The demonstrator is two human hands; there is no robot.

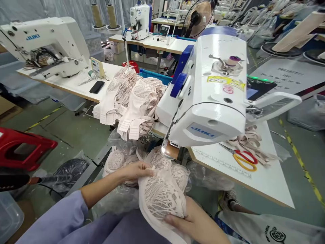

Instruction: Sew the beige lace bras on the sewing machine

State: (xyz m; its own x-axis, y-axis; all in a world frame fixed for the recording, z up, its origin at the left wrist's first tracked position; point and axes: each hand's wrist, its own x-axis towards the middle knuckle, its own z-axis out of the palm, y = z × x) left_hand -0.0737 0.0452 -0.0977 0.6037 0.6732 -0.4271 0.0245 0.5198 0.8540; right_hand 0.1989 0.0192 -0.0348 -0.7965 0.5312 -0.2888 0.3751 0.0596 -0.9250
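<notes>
A pale pink lace bra (162, 195) lies across my lap, held by both hands. My left hand (135, 170) grips its upper edge with fingers closed on the lace. At the bottom of the view my right hand (189, 222) holds the lower cup edge from beneath. More lace bras (119, 159) fill a clear plastic bag just behind. The white JUKI sewing machine (210, 91) stands on the table right above my hands.
A pile of finished pink bras (132, 100) hangs over the table's left end. Red and yellow scissors (243, 158) and strap pieces (250, 137) lie on the white table (264, 183). Another sewing machine (43, 44), a phone (96, 87) and a red stool (22, 149) are at left.
</notes>
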